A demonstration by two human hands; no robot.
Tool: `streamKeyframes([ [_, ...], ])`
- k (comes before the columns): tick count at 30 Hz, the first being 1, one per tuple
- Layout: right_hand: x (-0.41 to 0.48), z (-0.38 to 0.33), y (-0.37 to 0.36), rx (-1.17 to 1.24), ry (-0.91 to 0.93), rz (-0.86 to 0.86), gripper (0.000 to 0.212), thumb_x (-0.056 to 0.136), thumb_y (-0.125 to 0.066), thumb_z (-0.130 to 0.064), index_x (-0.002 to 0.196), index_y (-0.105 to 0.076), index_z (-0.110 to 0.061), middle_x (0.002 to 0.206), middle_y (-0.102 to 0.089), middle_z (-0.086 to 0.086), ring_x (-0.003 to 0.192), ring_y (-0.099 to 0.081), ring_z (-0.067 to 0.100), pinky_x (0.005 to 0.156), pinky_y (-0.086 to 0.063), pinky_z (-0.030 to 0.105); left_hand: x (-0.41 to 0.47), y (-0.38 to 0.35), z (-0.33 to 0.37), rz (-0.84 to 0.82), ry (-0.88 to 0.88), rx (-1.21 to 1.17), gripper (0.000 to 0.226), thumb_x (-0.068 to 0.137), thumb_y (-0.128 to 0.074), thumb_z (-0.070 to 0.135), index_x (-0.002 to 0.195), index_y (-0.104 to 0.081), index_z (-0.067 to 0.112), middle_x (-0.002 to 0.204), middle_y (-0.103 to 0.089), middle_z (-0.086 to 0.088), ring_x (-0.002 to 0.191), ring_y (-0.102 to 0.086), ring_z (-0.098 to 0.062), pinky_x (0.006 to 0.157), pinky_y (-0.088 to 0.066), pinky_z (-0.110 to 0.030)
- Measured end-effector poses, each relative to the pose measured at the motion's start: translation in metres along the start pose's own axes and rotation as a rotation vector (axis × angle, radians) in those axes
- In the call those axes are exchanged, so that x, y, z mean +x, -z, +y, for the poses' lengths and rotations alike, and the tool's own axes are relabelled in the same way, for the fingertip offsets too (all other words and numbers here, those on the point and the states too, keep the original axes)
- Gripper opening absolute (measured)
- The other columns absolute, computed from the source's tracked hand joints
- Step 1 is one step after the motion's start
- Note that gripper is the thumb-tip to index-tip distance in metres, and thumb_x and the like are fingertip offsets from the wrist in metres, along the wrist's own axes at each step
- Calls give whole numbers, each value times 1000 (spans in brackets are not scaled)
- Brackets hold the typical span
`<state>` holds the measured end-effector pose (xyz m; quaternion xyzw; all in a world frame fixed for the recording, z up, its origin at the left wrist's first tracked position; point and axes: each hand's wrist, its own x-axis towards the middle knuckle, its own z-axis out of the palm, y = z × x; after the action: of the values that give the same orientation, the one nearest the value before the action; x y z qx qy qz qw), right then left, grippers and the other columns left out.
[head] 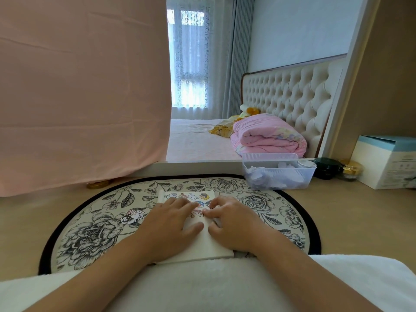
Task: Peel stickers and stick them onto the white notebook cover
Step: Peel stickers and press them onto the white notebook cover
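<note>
Far left, a big pink cloth (83,93) hangs down onto the table (27,221), with a gold lid-looking thing (99,183) peeking out under its edge. In front of that sits an oval floral mat (90,233) with a black rim, and 1 loose sticker (131,216), a cartoon character, lies on the mat just left of the notebook.

The white notebook (202,246) is dead centre on the mat, right in front of the person, with its near edge up against a white towel (202,287) at the bottom. A row of cartoon stickers (191,196) is already on the far end of the cover. The left hand (171,224) lies flat on the cover, fingers (189,204) fairly straight and pressing down. The right hand (231,221) is next to it on the cover, with curled fingers (216,202). Both index tips meet at a small sticker (199,213) mid-cover. Can't tell if the right one is pinching it or just pushing on it.

Further right, behind the mat, there's a clear plastic bin (278,174) of pale bits, then a dark jar (326,168), a gold-lidded jar (351,170) and a white-and-blue box (387,163).
</note>
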<state>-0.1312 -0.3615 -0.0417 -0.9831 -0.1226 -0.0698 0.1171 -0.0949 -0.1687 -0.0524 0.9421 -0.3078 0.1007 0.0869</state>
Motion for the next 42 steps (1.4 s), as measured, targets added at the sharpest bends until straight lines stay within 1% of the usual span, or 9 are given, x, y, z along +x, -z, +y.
streamKeyframes([
  [3,0,0,0,-17,-4,11,39,95,-50,-36,131,-64,-35,140,-50,-9,133,-41,13,104,-43,34,2,-2,1,-48,-35,118,85,80,-4,71,150,-37,35,142,-40,15,132,-35,-12,107,-31,-36],
  [9,-2,3,0,-56,2,45,38,98,-44,-46,130,-63,-40,135,-51,-15,130,-40,10,99,-45,36,-5,2,4,36,-62,107,76,83,-13,65,131,-60,30,129,-50,15,123,-43,-8,90,-44,-28],
  [13,-4,5,-3,-77,19,120,37,96,-45,-53,121,-68,-41,125,-58,-17,119,-50,8,93,-47,30,-8,2,3,31,-27,18,70,83,-22,64,129,-62,29,133,-52,17,127,-41,-4,97,-48,-31],
  [17,-8,5,-2,-85,12,162,37,95,-46,-56,117,-70,-41,118,-59,-18,105,-59,6,84,-46,24,-14,9,0,85,18,-154,43,95,-49,49,134,-58,32,138,-52,19,131,-41,-1,105,-40,-25],
  [20,-11,0,3,-106,18,174,38,96,-46,-53,128,-64,-41,125,-57,-20,101,-62,5,79,-44,23,-23,21,-14,175,52,-181,40,97,-53,44,136,-54,38,133,-52,21,127,-43,-1,99,-37,-21],
  [26,1,-35,11,-62,74,207,36,97,-49,-50,131,-60,-44,121,-58,-21,98,-64,5,82,-50,25,-44,33,-78,236,217,-173,32,96,-56,35,127,-58,43,113,-56,30,103,-50,6,92,-48,-23],
  [32,33,-80,0,36,132,119,33,99,-49,-46,129,-62,-43,116,-60,-21,104,-60,6,84,-46,26,-57,27,-126,184,283,-194,28,96,-59,27,122,-65,35,107,-60,23,92,-56,2,74,-39,-7],
  [36,59,-106,-10,22,166,71,32,100,-50,-43,129,-64,-38,116,-62,-17,109,-58,10,88,-47,30,-58,24,-134,160,264,-224,28,96,-58,31,122,-67,33,106,-61,19,95,-55,1,86,-49,-21],
  [42,91,-125,-26,-174,174,-17,35,101,-46,-52,128,-64,-40,120,-64,-4,114,-56,22,91,-49,40,-57,18,-133,108,227,-107,45,92,-56,53,135,-58,39,120,-53,14,116,-42,-7,103,-40,-34],
])
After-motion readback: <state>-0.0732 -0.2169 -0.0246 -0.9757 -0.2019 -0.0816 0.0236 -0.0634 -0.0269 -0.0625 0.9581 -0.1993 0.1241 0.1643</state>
